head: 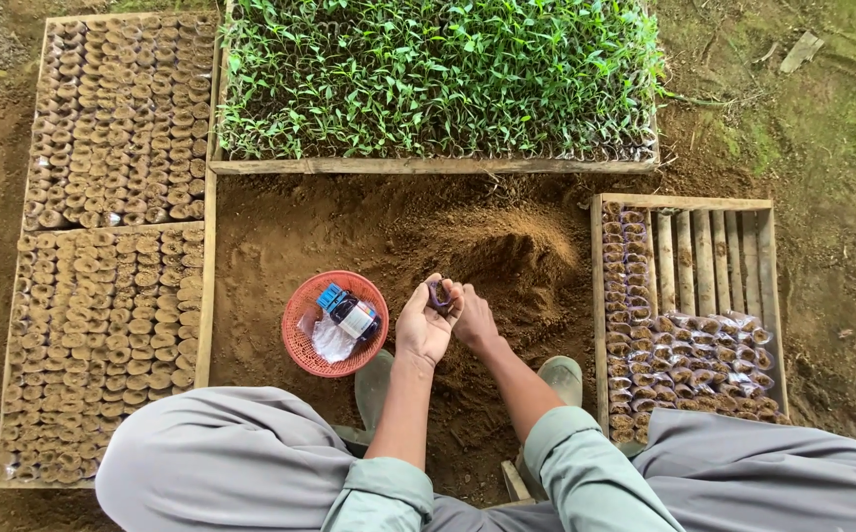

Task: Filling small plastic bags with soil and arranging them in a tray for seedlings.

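Dark small pot [439, 294], seemingly, pinched between both hands [445, 320].

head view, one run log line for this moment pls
left hand: holds small dark pot | right hand: at pot | below: soil heap | left side: red basket with bottle

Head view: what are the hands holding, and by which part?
Left hand cups a small dark plastic seedling pot in its fingers; right hand pinches its rim. Exact contact too small to tell.
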